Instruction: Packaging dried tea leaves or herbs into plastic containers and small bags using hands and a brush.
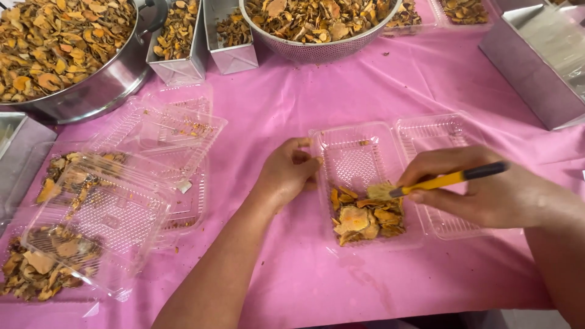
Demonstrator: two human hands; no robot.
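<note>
Steadying the clear plastic clamshell tray (365, 183) by its left rim, the left hand (286, 173) has its grip pinched shut on thin, springy plastic that would likely buckle if squeezed. The right hand (481, 189), grip closed around a yellow-handled brush (448, 178), touches the bristles to dry, brittle, feather-light orange chips (365, 219) heaped in the tray's near end on the pink-covered bench (292, 97).

An open clear plastic clamshell box (365, 183) lies at centre on the pink cloth, orange dried slices filling its near end. At left, more clear clamshell boxes (116, 201) are stacked, some holding slices.
</note>
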